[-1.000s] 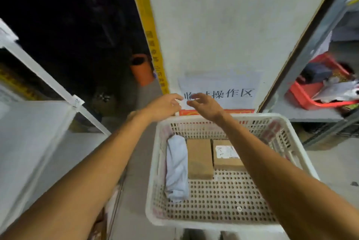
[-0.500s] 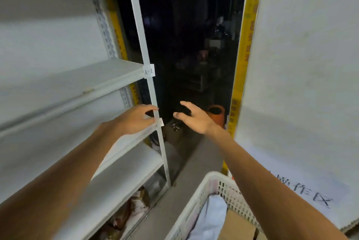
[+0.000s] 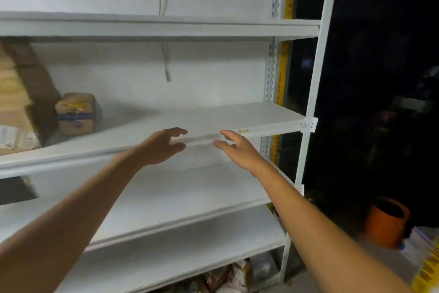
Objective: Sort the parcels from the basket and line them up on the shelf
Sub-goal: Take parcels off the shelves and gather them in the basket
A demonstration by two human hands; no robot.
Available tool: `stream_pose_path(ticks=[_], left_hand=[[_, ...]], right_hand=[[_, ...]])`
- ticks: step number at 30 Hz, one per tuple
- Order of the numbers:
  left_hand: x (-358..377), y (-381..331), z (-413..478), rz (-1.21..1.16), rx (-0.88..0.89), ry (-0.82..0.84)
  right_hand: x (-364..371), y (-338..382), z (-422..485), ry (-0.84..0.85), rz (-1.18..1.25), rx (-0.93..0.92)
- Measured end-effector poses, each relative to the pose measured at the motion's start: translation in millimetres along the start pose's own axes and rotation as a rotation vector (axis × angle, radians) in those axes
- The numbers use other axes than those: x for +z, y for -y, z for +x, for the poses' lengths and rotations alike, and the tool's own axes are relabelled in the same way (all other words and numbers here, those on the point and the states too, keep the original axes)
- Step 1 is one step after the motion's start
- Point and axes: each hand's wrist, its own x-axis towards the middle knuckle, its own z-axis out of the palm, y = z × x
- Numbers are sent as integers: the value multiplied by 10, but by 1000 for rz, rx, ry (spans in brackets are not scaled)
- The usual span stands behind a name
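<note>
Nearest the camera, two bare forearms reach forward and up. The left hand (image 3: 161, 147) is empty, its fingers loosely spread and a little curved. The right hand (image 3: 237, 150) is just beside it, palm turned inward, also relaxed and holding nothing. Both hover at the front lip of the shelf (image 3: 237, 115), the white board whose right post carries a paper label (image 3: 308, 124) reading A-1. Motion blur hides whether any fingertip touches the lip.

Further back on the left of that board, a small taped cardboard parcel (image 3: 76, 113) stands upright. Larger cartons (image 3: 21, 107) lean just beside it at the frame's edge. From the parcel across to the right post the board carries nothing. A white cable (image 3: 166, 62) hangs down the wall behind. Off to the right, in the dark, an orange bucket (image 3: 386, 221) sits on the floor.

The basket is out of view, so the count of parcels left is unknown. Judging by the short row and the empty hands, the line-up looks barely begun, and each further parcel calls for a trip to the basket.
</note>
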Motion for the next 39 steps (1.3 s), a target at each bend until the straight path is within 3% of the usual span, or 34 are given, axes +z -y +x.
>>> stream_pose_path(ticks=[10,22,34,39], left_hand=[[-1127,1307,-569,54,-201,-175],[-1842,2519,-940,89,-334,-277],[-1747,3049,154,-183,-393,-321],[-1685,3214,761,-59,-388,-329]], right_hand=[[1357,921,702,200,44,-112],[2784,1549,1409,355,49,-228],[3222,1410,2691,333,151,-191],[3289,1299,3299,337,206,-150]])
